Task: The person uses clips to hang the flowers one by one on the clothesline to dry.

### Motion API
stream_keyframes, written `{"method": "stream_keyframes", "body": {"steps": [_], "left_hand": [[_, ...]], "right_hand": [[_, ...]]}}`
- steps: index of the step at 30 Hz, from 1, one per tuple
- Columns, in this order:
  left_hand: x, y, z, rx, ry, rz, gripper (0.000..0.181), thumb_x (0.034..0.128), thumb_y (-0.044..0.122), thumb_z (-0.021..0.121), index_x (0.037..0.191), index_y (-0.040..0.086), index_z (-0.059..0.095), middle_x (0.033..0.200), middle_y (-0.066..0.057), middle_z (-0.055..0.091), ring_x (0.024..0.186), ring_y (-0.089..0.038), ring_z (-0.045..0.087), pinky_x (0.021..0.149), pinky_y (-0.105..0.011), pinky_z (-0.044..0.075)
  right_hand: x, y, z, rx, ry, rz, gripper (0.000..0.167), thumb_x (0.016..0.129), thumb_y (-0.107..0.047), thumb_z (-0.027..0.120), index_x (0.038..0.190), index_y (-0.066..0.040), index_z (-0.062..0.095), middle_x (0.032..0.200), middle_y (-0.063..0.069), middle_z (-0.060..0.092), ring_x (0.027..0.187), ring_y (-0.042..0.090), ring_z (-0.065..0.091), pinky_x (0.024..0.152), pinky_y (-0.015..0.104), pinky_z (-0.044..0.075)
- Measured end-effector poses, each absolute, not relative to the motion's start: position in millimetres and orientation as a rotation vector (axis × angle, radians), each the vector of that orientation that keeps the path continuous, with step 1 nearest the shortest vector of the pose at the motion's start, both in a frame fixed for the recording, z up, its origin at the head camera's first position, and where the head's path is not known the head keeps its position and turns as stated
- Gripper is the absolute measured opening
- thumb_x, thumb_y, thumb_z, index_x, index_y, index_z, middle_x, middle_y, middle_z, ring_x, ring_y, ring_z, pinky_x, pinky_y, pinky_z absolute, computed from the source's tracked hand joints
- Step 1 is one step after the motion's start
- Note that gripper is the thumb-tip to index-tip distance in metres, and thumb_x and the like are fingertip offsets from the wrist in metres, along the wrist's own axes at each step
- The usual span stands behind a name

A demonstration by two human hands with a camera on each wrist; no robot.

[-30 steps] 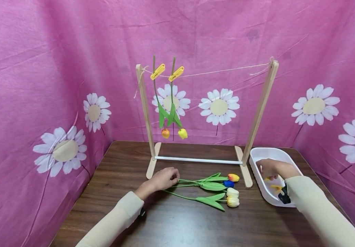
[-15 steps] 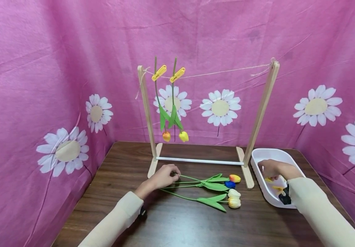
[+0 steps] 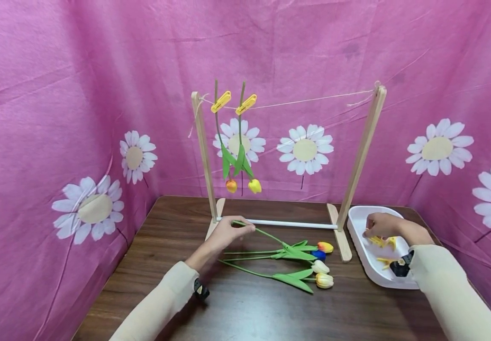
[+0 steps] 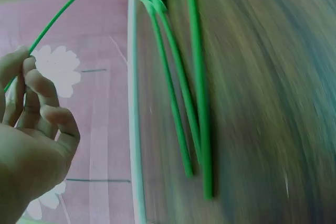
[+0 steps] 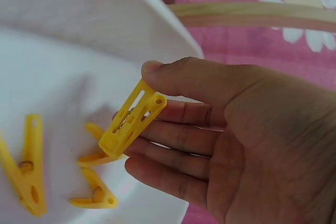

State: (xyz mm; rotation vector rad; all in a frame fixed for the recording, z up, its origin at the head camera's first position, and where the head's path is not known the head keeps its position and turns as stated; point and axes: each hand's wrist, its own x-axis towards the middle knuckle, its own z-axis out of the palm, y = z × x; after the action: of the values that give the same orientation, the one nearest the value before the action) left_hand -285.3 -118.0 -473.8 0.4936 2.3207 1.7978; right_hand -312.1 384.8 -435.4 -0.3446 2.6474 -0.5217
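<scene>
At the left, a wooden left post is standing on the tabletop, holding up one end of a thin cord. An orange tulip and a yellow tulip are hanging there side by side. Two yellow pegs are clamping their stems near the upper ends, so weight is probably what is keeping both long axes nearly vertical, blooms pointing down.

Below, the left hand is pinching a raised tulip, its grip closed on the stem near the end, perhaps because that is leaving leaves and bloom free. The stem is slanting down to the right, its held end standing above the tabletop; which bloom belongs to it, I cannot tell. Just beside it, three lying tulips are pointing their blooms right and their stem ends left, a layout apparently keeping the stems near that hand.

Farther right, past the right post, a white tray is gathering loose clothespins. Over it, the right hand is gripping a single clothespin between thumb and fingers. In the right-wrist view its long axis is running from the thumb toward the lower left; the clamping end is probably facing away from the hand, which would be suiting a squeeze.
</scene>
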Motion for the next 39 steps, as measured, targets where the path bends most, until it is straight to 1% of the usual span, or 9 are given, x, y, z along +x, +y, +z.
{"method": "stream_keyframes", "body": {"steps": [5, 13, 18, 22, 26, 29, 33, 37, 39], "left_hand": [[-282, -106, -467, 0.426, 1.99, 2.128, 0.021, 0.1019, 0.016, 0.074, 0.114, -0.001, 0.075, 0.09, 0.004, 0.075, 0.073, -0.01, 0.07, 0.073, -0.024, 0.059], [-280, -87, -452, 0.603, 1.631, 2.364, 0.011, 0.1122, 0.019, 0.056, 0.116, 0.013, 0.065, 0.111, -0.004, 0.081, 0.099, -0.018, 0.08, 0.095, -0.038, 0.064], [-282, -78, -442, 0.62, 1.622, 2.423, 0.011, 0.1119, 0.014, 0.056, 0.115, 0.013, 0.067, 0.103, 0.0, 0.08, 0.089, -0.011, 0.075, 0.094, -0.034, 0.062], [-283, -71, -430, 0.617, 1.629, 2.464, 0.014, 0.1075, 0.004, 0.061, 0.118, 0.002, 0.069, 0.1, 0.0, 0.078, 0.086, -0.01, 0.071, 0.09, -0.03, 0.062], [-284, -67, -416, 0.622, 1.658, 2.479, 0.021, 0.1059, 0.002, 0.063, 0.123, -0.01, 0.068, 0.098, 0.0, 0.079, 0.083, -0.009, 0.069, 0.086, -0.027, 0.062], [-285, -65, -405, 0.636, 1.66, 2.502, 0.02, 0.1061, 0.001, 0.062, 0.123, -0.007, 0.071, 0.102, 0.002, 0.079, 0.084, -0.008, 0.068, 0.086, -0.025, 0.06], [-289, -64, -392, 0.68, 1.66, 2.524, 0.021, 0.1064, 0.0, 0.061, 0.124, -0.004, 0.073, 0.102, 0.004, 0.08, 0.087, -0.007, 0.068, 0.084, -0.022, 0.059], [-293, -64, -379, 0.736, 1.758, 2.489, 0.026, 0.1071, 0.002, 0.061, 0.129, -0.009, 0.069, 0.096, 0.008, 0.08, 0.086, -0.008, 0.067, 0.082, -0.022, 0.058], [-296, -63, -372, 0.752, 1.837, 2.464, 0.027, 0.1073, 0.006, 0.062, 0.13, -0.008, 0.069, 0.095, 0.011, 0.08, 0.085, -0.008, 0.065, 0.08, -0.023, 0.057]], "right_hand": [[-315, 394, -430, -0.377, 2.721, -0.571, 0.024, 0.093, -0.018, 0.076, 0.095, 0.0, 0.06, 0.082, 0.004, 0.061, 0.077, 0.018, 0.058, 0.066, 0.031, 0.049], [-317, 396, -417, -0.372, 2.913, -0.608, 0.027, 0.098, -0.019, 0.073, 0.105, 0.004, 0.059, 0.093, 0.011, 0.066, 0.082, 0.019, 0.059, 0.069, 0.029, 0.049], [-313, 390, -404, -0.359, 2.982, -0.691, 0.028, 0.106, -0.015, 0.06, 0.114, 0.011, 0.053, 0.094, 0.018, 0.065, 0.083, 0.023, 0.063, 0.068, 0.032, 0.051], [-312, 384, -395, -0.322, 3.026, -0.785, 0.033, 0.111, -0.015, 0.043, 0.122, 0.016, 0.046, 0.096, 0.024, 0.062, 0.079, 0.025, 0.062, 0.063, 0.031, 0.05], [-312, 377, -386, -0.323, 3.087, -0.852, 0.042, 0.113, -0.018, 0.032, 0.13, 0.019, 0.044, 0.11, 0.032, 0.059, 0.093, 0.038, 0.063, 0.071, 0.027, 0.047], [-312, 372, -377, -0.376, 3.092, -0.977, 0.048, 0.115, -0.018, 0.03, 0.136, 0.023, 0.042, 0.109, 0.031, 0.058, 0.092, 0.031, 0.063, 0.072, 0.023, 0.046], [-309, 366, -363, -0.41, 3.067, -1.146, 0.049, 0.116, -0.018, 0.034, 0.143, 0.022, 0.04, 0.11, 0.032, 0.058, 0.083, 0.003, 0.056, 0.069, 0.016, 0.046], [-304, 359, -348, -0.374, 3.137, -1.215, 0.05, 0.115, -0.025, 0.046, 0.146, 0.014, 0.045, 0.133, 0.036, 0.053, 0.101, -0.001, 0.052, 0.079, 0.012, 0.04], [-303, 355, -341, -0.353, 3.224, -1.256, 0.049, 0.113, -0.026, 0.055, 0.144, 0.011, 0.051, 0.129, 0.029, 0.055, 0.1, 0.0, 0.049, 0.078, 0.012, 0.038]]}}
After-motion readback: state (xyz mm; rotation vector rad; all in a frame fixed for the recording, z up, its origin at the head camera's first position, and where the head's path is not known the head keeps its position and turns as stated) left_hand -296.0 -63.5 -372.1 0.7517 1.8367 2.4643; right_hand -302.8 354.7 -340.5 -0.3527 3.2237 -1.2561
